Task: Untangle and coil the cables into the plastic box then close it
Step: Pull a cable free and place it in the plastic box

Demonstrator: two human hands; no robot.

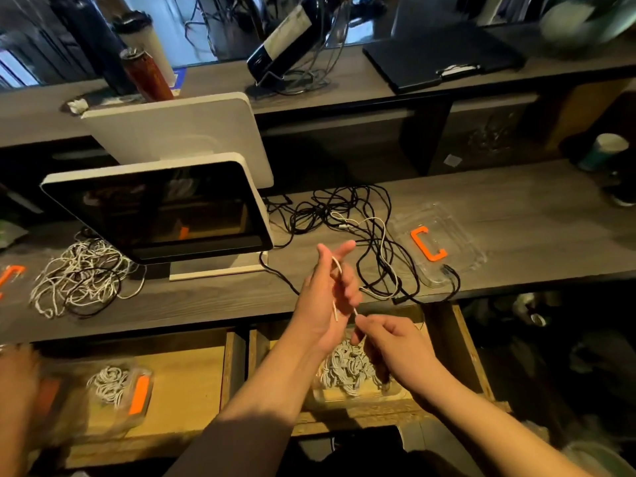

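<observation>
white cable [336,270] looped over left hand [327,287], right hand [389,342] pinching its end

Both hands [325,294] [392,342] wind a white cable [339,270].

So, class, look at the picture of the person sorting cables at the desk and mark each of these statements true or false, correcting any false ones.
1. The left hand has a white cable looped round its fingers. True.
2. The right hand holds a black cable. False: it pinches the white cable's end.
3. The black cable tangle lies on the desk. True.
4. The clear lid has a blue clip. False: it is orange.
</observation>
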